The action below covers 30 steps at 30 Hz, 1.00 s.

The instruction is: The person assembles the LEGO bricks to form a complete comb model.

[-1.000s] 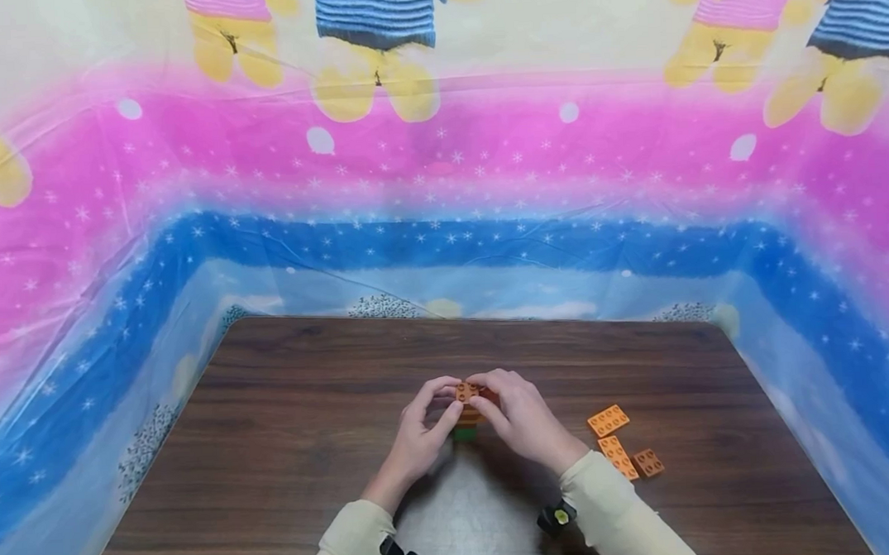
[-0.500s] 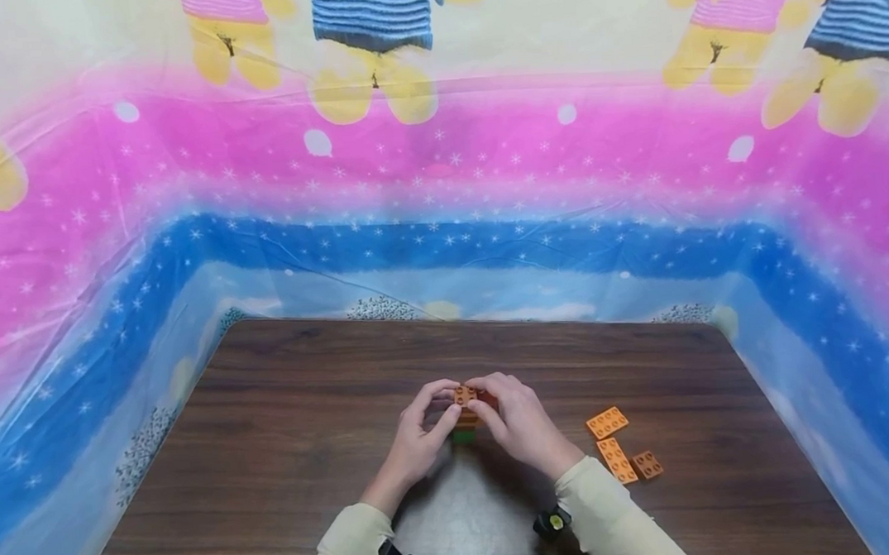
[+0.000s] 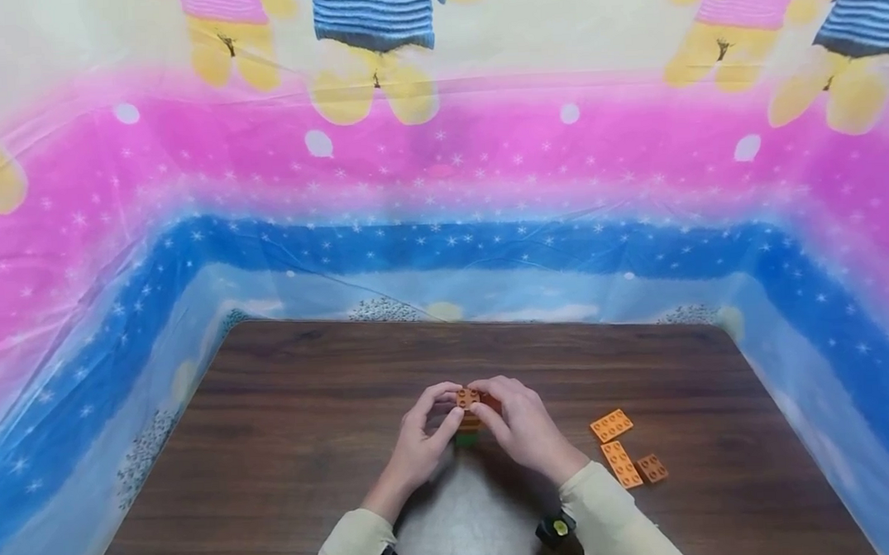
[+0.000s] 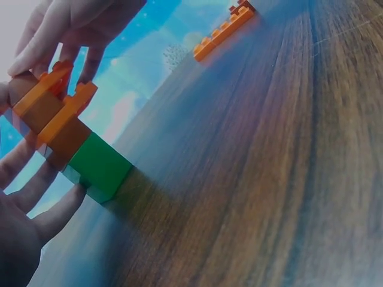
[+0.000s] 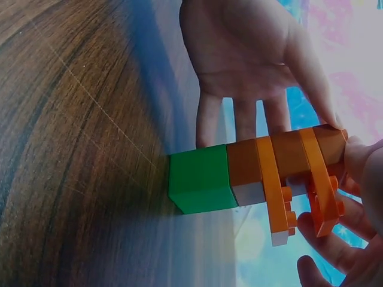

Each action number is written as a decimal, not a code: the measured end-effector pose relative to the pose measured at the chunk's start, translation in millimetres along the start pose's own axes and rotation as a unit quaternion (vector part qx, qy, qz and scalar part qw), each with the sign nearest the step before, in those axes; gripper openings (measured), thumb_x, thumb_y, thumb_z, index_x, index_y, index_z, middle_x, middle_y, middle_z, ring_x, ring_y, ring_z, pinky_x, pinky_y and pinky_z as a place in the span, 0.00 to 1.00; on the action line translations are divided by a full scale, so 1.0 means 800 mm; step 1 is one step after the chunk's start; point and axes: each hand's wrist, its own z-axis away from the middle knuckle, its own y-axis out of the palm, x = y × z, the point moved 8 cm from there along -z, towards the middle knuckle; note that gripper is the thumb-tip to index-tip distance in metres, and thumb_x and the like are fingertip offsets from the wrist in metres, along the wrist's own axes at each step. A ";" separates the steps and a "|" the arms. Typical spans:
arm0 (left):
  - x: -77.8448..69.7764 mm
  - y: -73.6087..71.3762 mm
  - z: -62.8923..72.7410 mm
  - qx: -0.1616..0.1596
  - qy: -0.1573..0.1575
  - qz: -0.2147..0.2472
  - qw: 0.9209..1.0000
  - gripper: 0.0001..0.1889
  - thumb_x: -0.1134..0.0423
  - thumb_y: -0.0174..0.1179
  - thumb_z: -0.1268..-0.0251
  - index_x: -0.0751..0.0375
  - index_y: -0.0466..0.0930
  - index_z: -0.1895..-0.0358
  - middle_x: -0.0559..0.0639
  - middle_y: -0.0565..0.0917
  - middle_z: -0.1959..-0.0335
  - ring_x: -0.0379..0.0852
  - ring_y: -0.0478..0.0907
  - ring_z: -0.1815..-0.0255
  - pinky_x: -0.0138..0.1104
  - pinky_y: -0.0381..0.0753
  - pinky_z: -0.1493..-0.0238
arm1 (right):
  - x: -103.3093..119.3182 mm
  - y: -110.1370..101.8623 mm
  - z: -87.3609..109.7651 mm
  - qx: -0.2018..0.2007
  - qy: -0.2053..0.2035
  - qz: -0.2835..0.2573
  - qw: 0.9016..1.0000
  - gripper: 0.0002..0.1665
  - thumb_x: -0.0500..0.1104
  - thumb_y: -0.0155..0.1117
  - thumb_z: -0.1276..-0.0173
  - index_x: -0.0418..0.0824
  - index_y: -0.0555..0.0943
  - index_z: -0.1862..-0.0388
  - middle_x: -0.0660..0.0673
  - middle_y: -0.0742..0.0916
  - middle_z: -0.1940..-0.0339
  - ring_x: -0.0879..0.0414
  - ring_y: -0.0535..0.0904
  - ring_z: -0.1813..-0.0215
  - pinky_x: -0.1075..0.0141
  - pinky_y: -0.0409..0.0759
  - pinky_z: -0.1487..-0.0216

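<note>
A tower of toy building bricks stands on the table between both hands. Its base is a green brick; above it brown bricks alternate with two orange plates that jut out to the right-hand side. A brown brick with studs forms the top. My left hand holds the tower from the left, thumb and index finger at the top brick, other fingers spread down the side towards the green brick. From the right, my right hand pinches the top brick, its lower fingers beside the jutting plates.
Right of the hands lie two loose orange plates and a small brown brick on the dark wood table. A patterned cloth hangs around the table's back and sides.
</note>
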 end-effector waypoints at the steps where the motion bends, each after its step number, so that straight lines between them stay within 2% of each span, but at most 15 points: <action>1: -0.001 0.000 0.000 0.001 0.002 0.000 1.000 0.17 0.63 0.59 0.20 0.53 0.77 0.34 0.55 0.84 0.44 0.58 0.83 0.40 0.49 0.82 0.41 | 0.000 -0.001 0.000 -0.001 0.000 0.001 1.000 0.16 0.46 0.68 0.23 0.45 0.84 0.40 0.51 0.88 0.50 0.58 0.82 0.50 0.57 0.85 0.49; 9: -0.005 0.001 -0.001 -0.002 0.014 0.001 1.000 0.16 0.64 0.59 0.21 0.52 0.77 0.35 0.55 0.84 0.44 0.57 0.83 0.41 0.48 0.83 0.42 | 0.001 -0.003 0.000 0.008 0.008 -0.007 1.000 0.16 0.46 0.67 0.22 0.45 0.84 0.39 0.51 0.88 0.50 0.58 0.82 0.49 0.56 0.84 0.49; 24: -0.005 0.000 0.001 0.006 0.008 -0.004 1.000 0.17 0.63 0.59 0.20 0.50 0.76 0.34 0.55 0.83 0.43 0.59 0.82 0.39 0.50 0.83 0.41 | 0.003 -0.004 0.002 0.009 0.001 -0.007 1.000 0.17 0.46 0.64 0.20 0.44 0.84 0.37 0.51 0.88 0.49 0.57 0.83 0.49 0.55 0.84 0.50; 30: -0.003 0.000 0.000 0.005 0.003 -0.001 1.000 0.17 0.63 0.60 0.20 0.51 0.77 0.34 0.55 0.84 0.43 0.56 0.83 0.39 0.48 0.83 0.40 | -0.014 -0.024 0.009 0.003 0.010 -0.012 1.000 0.20 0.48 0.56 0.15 0.44 0.81 0.32 0.48 0.87 0.39 0.52 0.82 0.38 0.49 0.82 0.40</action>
